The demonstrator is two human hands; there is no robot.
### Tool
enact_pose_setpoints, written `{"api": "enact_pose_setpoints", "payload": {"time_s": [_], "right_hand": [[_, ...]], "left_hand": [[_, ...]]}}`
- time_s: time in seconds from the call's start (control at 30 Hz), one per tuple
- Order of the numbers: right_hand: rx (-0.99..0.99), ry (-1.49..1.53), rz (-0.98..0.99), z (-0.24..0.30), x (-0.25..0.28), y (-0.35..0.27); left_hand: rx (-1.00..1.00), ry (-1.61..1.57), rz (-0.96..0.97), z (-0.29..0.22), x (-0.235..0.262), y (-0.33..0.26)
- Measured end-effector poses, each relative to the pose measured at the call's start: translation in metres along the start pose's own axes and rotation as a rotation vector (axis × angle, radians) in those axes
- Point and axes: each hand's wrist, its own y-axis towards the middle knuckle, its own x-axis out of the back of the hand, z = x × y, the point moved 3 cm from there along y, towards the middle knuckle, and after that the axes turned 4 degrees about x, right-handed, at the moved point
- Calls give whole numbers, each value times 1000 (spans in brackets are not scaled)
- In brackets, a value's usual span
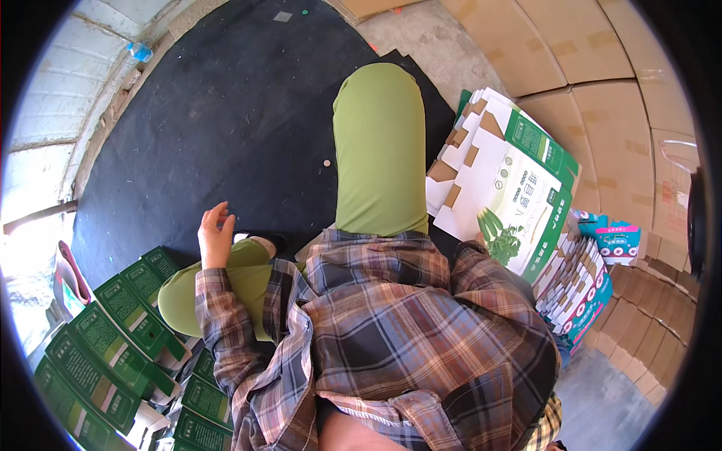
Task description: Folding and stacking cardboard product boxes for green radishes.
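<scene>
My left hand (216, 233) is raised over the black floor mat to the left of my knees. Its fingers are loosely bent and apart, with nothing in them. My right hand (480, 238) shows only as a sliver at the lower left edge of a flat, unfolded carton (481, 169), white and green with a picture of green vegetables. The carton covers its fingers, so I cannot tell whether they grip it. More flat cartons (456, 137) with notched white and brown edges lie under that one, tilted beside my right leg.
Several green folded boxes (131, 316) stand in rows at lower left. A stack of flat pink and teal cartons (575, 289) is on the right. Large brown cardboard boxes (613, 135) line the right side. The black mat (218, 113) spreads ahead to a pale wall.
</scene>
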Motion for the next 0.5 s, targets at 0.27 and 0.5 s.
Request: {"api": "enact_pose_setpoints", "payload": {"time_s": [0.27, 0.5], "right_hand": [[333, 503, -31, 19, -76, -30], [432, 424, 196, 88, -188, -74]], "left_hand": [[-20, -27, -34, 6, 8, -10], [-64, -32, 10, 3, 8, -8]]}}
